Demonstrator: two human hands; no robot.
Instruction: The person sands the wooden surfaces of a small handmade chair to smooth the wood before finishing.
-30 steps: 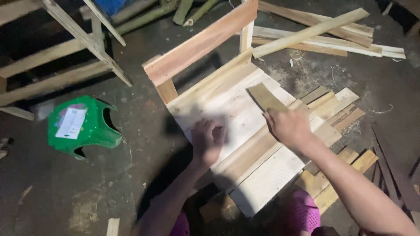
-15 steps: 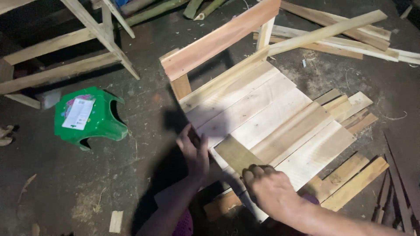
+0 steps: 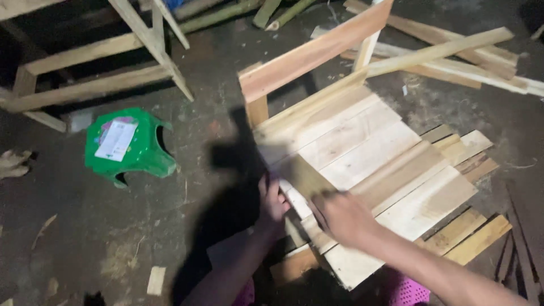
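A pale wooden chair seat (image 3: 368, 141) made of flat planks lies in front of me, with its backrest board (image 3: 309, 56) at the far side. My left hand (image 3: 273, 199) curls over the seat's near left edge. My right hand (image 3: 340, 218), blurred by motion, presses a flat brown sheet (image 3: 305, 177), like sandpaper, against the planks near that same edge. The two hands are close together, and the sheet reaches up and left from my right fingers.
A green plastic stool (image 3: 127, 144) stands on the dark floor at left. A rough timber frame (image 3: 90, 71) is at the upper left. Loose planks (image 3: 453, 56) lie at the upper right and slats (image 3: 467, 232) under the seat. Something pink and plastic (image 3: 408, 292) is near my legs.
My right hand has dragged the brown sheet from the seat's far right side down to its near left edge. My left hand slid from the seat's top to its edge.
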